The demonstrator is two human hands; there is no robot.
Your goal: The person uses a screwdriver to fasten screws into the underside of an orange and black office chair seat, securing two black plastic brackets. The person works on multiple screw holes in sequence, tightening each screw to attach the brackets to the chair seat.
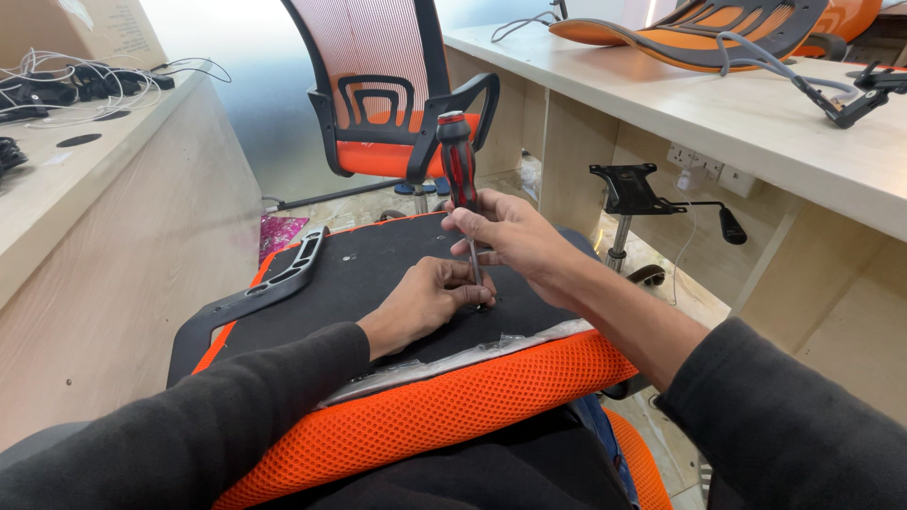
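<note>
Head view, sweeping left to right: at nine o'clock a wooden desk [57,203] carries tangled white cables [85,80]. Toward the centre an upturned orange mesh seat [444,406] lies across the person's lap, black underside up, with a black armrest [260,293] fixed along its eight o'clock edge. The left hand [425,300] rests on that underside, fingers pinched around the screwdriver tip (what sits beneath them is hidden). Just at its one o'clock the right hand [510,236] grips the shaft of a red-and-black screwdriver [460,175], standing nearly upright. At twelve o'clock stands an assembled orange chair [383,94]; at three o'clock a chair base mechanism [628,194] waits under another desk [718,113].
</note>
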